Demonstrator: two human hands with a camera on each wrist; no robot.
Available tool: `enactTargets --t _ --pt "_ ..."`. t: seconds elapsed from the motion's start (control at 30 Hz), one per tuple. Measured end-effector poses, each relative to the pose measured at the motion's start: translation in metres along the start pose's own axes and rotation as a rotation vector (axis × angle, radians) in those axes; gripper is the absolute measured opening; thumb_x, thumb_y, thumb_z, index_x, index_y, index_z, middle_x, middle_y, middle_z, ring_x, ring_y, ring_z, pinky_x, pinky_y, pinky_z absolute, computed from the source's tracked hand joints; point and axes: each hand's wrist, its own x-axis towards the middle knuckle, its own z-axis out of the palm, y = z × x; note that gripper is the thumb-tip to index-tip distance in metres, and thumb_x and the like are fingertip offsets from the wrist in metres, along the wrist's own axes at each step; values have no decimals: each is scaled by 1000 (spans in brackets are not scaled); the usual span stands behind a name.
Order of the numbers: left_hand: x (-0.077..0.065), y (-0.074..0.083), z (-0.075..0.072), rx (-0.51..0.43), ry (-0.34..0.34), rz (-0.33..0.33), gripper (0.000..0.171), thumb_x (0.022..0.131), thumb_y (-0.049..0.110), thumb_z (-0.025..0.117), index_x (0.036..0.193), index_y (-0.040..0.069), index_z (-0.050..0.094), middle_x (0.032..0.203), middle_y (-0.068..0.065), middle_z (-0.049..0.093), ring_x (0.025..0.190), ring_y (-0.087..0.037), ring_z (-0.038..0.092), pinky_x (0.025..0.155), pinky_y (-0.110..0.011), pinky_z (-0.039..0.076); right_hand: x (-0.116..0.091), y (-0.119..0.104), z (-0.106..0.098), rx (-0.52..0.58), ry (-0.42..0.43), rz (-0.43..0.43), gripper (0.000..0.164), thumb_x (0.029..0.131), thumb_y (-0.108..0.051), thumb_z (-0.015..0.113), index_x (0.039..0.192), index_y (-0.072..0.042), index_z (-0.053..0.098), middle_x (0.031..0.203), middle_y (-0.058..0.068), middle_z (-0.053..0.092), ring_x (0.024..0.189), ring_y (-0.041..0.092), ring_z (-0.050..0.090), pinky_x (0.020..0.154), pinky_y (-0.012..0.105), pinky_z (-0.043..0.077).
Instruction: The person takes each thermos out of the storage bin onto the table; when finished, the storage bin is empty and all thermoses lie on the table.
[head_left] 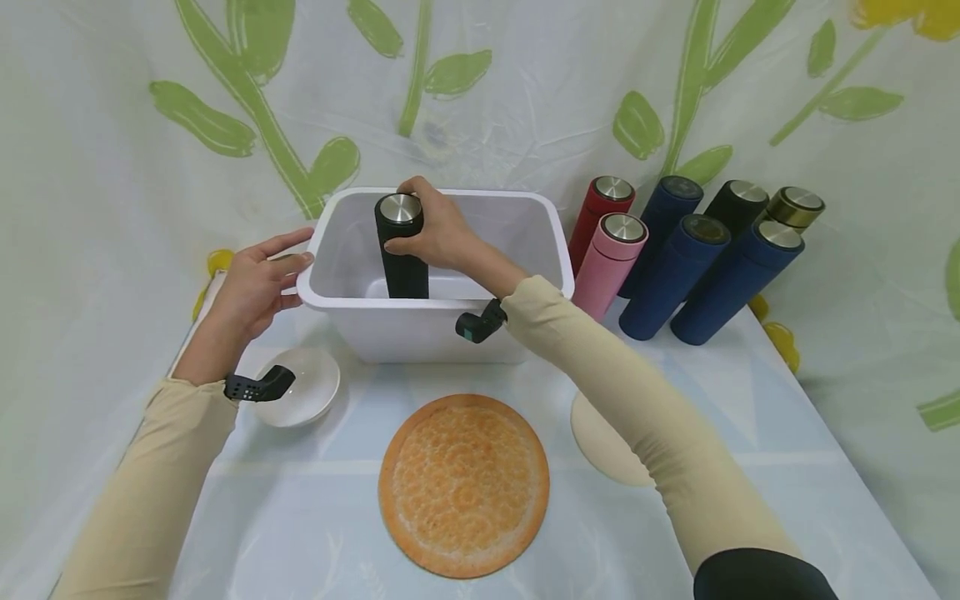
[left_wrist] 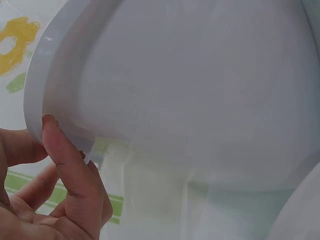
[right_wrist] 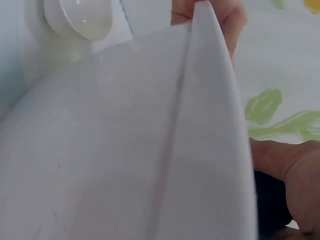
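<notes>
Inside the white plastic bin, toward its left side, is a black thermos bottle with a silver lid. My right hand grips it near the top, thumb on the near side and fingers around the back. The bin's front wall hides the bottle's lower end. My left hand touches the bin's left rim with extended fingertips. The left wrist view has the fingers against the rim's outer side. In the right wrist view the bin wall fills the middle, with the right hand and dark bottle behind its rim.
Right of the bin stand several thermos bottles, including a red one, a pink one and a blue one. A white bowl sits front left. A round woven-look mat lies in front, beside a cream disc partly under the right sleeve.
</notes>
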Motion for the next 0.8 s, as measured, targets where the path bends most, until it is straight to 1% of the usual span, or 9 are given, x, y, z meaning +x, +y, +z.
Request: enactTargets --t 0.13,0.23,0.4,0.47,0.57,0.73,0.8 --pt "0 -1 1 -15 -12 -5 57 100 26 62 153 16 43 143 -7 47 90 -8 67 69 -22 56 -9 1 -6 28 31 35 68 81 -21 85 135 -12 45 117 5 62 105 17 59 89 26 45" --pt "1 -2 1 -18 -8 2 57 100 26 63 153 16 44 141 -6 49 90 -9 67 68 -22 57 -19 1 -11 64 70 26 67 80 -21 86 133 -12 45 116 3 63 102 16 60 88 25 45" --pt "1 -1 1 -40 -3 13 57 100 24 63 152 14 44 139 -6 50 89 -8 67 67 -22 57 -41 4 -20 108 157 -73 66 79 -20 86 132 -13 46 115 3 63 98 14 61 87 28 47" --pt "1 0 2 -40 -9 15 57 100 24 63 152 14 44 138 -6 50 89 -8 67 67 -22 57 -52 6 -22 118 208 -114 67 79 -19 87 132 -12 47 114 3 64 96 13 61 87 33 48" --pt "3 1 3 -23 -13 17 57 100 25 63 153 15 43 140 -7 50 90 -8 67 67 -22 56 -67 9 -25 133 273 -171 67 77 -15 87 131 -10 48 112 3 66 97 12 61 87 34 50" --pt "3 -1 0 -22 -15 4 58 100 26 62 154 17 42 145 -8 45 91 -9 66 68 -22 56 -90 9 -32 176 318 -246 68 75 -10 88 131 -8 48 115 4 65 99 11 62 77 30 55" --pt "3 -1 0 -35 -15 3 58 100 26 62 154 16 42 146 -9 45 91 -9 66 68 -22 56 -99 10 -35 184 343 -284 69 75 -7 88 132 -7 49 117 4 63 101 11 61 77 31 57"
